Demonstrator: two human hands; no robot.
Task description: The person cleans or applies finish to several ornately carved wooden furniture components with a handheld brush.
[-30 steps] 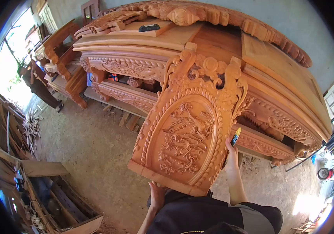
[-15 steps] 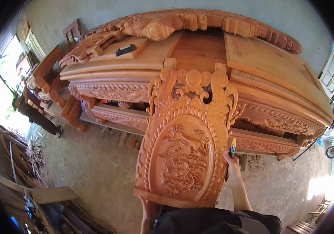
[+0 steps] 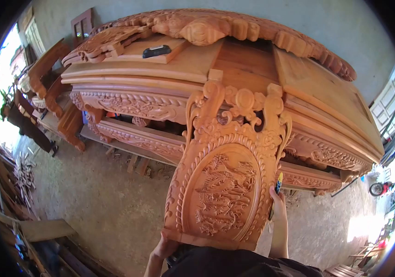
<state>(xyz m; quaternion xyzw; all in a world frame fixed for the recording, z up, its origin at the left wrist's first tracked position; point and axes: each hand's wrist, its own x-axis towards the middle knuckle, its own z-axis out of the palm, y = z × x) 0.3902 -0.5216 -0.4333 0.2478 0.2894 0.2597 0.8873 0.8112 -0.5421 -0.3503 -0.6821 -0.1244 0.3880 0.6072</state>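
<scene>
Carved panel, an upright slab of orange wood with a relief oval and a scrolled crest, filled the centre of the head view and was held off the ground in front of the person. Compared with a second ago it stood more nearly vertical: then it leaned to the right and sat nearer the middle left, whereas now its crest rose straight up against the long carved furniture piece behind it, and its base had sunk lower in the frame, close to the dark clothing at the bottom edge. That suggested the slab was being squared up and brought in nearer to the body. The left hand was cupped under the lower left corner of the base, fingers closed against the wood and bearing it from below. The right hand pressed against the lower right edge of the frame, wrapped on the rim, while also pinching a yellow-and-blue pencil that stuck up beside the panel. So the panel sat between the two hands, one beneath and one at the side. A black tool lay on a board in the upper left, and the dirt floor spread across the lower left, with wood scraps at the far left.
</scene>
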